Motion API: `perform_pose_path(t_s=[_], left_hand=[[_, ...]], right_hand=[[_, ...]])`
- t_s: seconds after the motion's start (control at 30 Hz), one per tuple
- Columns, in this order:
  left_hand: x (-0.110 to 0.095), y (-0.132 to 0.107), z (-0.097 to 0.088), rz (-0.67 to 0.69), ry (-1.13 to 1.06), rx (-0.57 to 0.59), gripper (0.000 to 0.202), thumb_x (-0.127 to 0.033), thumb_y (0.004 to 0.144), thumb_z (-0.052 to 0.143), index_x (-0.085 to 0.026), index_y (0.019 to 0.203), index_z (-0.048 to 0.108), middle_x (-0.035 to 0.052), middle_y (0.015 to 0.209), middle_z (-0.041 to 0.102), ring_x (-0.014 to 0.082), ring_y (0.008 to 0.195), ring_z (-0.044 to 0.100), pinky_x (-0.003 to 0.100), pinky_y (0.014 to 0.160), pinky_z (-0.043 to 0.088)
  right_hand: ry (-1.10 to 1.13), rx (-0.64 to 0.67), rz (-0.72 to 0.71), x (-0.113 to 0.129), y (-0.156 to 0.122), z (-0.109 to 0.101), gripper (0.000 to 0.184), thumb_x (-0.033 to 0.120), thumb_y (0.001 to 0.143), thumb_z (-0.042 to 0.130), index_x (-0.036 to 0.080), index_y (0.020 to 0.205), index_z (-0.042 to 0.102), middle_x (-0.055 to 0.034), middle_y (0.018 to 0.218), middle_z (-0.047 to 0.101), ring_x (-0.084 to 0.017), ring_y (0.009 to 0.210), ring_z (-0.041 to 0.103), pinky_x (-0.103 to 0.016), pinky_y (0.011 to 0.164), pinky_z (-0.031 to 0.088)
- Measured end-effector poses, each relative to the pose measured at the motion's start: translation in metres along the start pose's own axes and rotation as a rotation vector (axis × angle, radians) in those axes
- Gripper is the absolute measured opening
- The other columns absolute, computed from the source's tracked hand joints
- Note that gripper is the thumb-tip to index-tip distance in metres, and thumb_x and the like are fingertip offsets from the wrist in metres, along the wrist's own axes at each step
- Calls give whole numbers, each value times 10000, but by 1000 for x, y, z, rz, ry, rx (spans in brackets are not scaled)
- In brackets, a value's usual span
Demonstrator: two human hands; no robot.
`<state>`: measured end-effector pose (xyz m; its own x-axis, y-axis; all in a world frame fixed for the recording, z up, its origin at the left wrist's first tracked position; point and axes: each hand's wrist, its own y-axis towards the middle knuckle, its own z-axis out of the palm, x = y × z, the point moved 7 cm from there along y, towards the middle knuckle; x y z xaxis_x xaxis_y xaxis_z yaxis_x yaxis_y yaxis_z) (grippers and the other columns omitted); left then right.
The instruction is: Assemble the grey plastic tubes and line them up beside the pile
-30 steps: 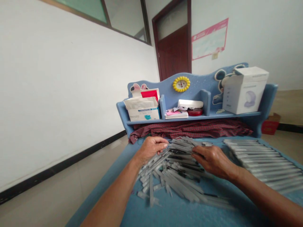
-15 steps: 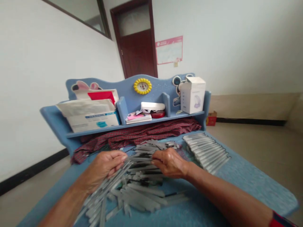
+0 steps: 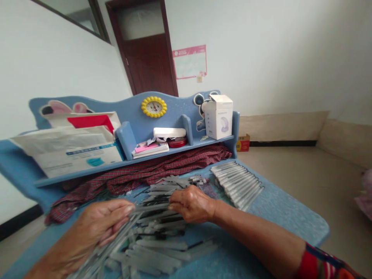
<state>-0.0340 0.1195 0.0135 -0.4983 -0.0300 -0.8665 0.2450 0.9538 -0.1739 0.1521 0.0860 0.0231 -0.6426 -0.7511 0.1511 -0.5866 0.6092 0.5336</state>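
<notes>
My left hand (image 3: 100,223) is closed, with thumb and forefinger pinched at one end of a slim translucent plastic sleeve (image 3: 149,208). At its other end my right hand (image 3: 192,203) is closed, fingers curled around it. Long clear thin sticks (image 3: 112,244) run beneath my left palm; whether that hand grips them too is hidden. Under and around both hands spreads a loose pile of flat greyish sleeves (image 3: 157,255), some with dark pieces among them. To the right of my right hand lies a neat row of clear sleeves with dark hooked ends (image 3: 236,184).
The blue desk (image 3: 290,215) has a raised back shelf (image 3: 136,164) with a mask box (image 3: 93,157), papers, a red tin (image 3: 177,142) and a white box (image 3: 219,118). Red checked cloth (image 3: 139,172) is bunched beneath the shelf. A red carton (image 3: 244,143) stands on the floor.
The view has turned right and moved a little closer, so everything sits further left. Both hands keep their hold on the sleeve, at about the same spacing.
</notes>
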Motion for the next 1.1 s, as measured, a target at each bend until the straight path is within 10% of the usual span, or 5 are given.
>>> perform_pose_path(t_s=[0.77,1.1], left_hand=[[6,11,38,94,64,64,426,-604,699,495,-182,644,479,-81,439,415,41,291,293,164,313,200],[-4,7,34,156,164,50,475,-587,742,444,-171,921,585,-41,511,514,72,344,360,194,338,229]], right_hand=[[-70,77,-44,16,2,2,225,369,880,412,206,912,564,-11,843,668,-130,730,594,-220,567,338],[-223,335,105,4,10,-9,182,236,808,440,208,857,614,-44,800,687,-173,720,624,-240,563,370]])
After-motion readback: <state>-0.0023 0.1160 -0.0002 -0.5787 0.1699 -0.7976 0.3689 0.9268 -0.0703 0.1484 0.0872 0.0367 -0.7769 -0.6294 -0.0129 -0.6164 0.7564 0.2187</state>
